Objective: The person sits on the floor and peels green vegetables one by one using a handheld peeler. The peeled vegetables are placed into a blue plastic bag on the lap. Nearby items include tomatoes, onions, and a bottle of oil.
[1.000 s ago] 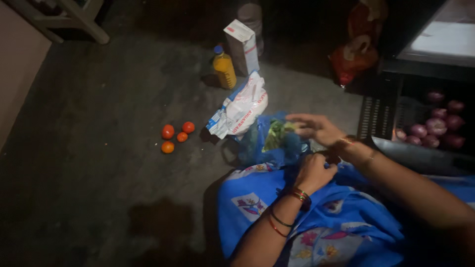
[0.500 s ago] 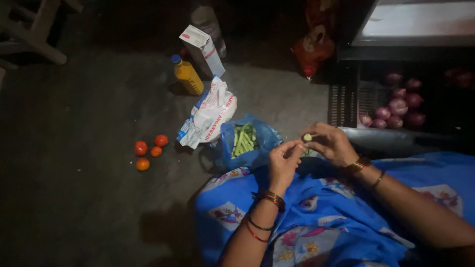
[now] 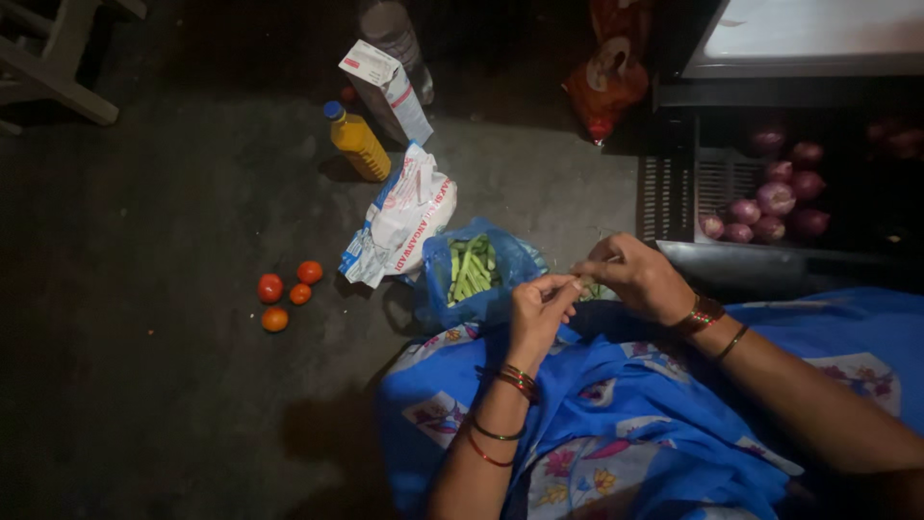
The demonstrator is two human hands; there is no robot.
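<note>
**Both hands pinching one green pod**

Just left of the fingers, the open blue plastic bag [image 3: 478, 273] holds long green pods. Left hand [image 3: 535, 308] and right hand [image 3: 630, 277] pinch a small pale-green pod piece [image 3: 584, 280] between fingertips; gripping close to its end looks steadiest.

Right hand [image 3: 640, 279] has been pulled back from over the blue bag [image 3: 476, 279] and brought against the left hand [image 3: 539, 308]; a small green pod piece [image 3: 584, 282] is now pinched between both grips.
</note>
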